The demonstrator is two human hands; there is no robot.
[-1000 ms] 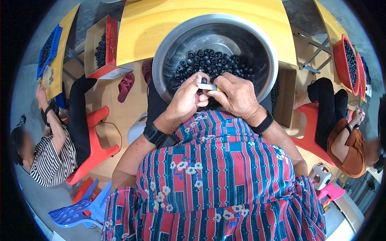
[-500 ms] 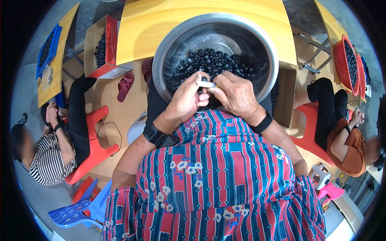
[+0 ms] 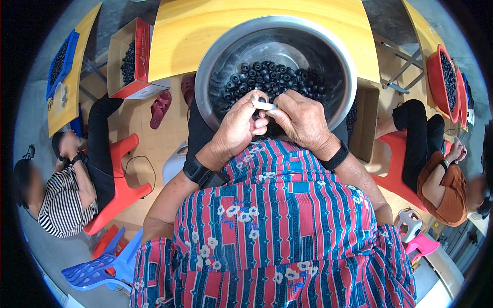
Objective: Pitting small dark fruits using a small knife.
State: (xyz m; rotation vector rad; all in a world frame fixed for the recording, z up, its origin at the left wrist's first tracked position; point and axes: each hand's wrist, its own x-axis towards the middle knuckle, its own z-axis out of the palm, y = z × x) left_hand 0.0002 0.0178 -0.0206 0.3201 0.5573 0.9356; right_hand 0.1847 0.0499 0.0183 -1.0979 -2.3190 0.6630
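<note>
Over the near rim of a wide metal basin (image 3: pixel 205 77), my two hands meet. My left hand (image 3: pixel 240 120) is closed, pinching a small black round part (image 3: pixel 261 101) between thumb and fingers. In my right hand (image 3: pixel 300 119) is a small blade (image 3: pixel 264 106) with a pale, flat face; its near end is hidden by the fingers. The blade lies against the black part. Many more black round parts (image 3: pixel 272 77) are heaped in the basin beyond my hands.
The basin rests at the near edge of a yellow table (image 3: pixel 177 36). Cardboard boxes (image 3: pixel 123 61) stand at left and under the table's right side. Seated people work at both sides, on red stools (image 3: pixel 123 154). A red basin (image 3: pixel 442 84) sits far right, a blue tray (image 3: pixel 62 64) far left.
The blade has tilted slightly, and my right thumb and fingers have shifted a little along it. My left hand stays nearly still.
</note>
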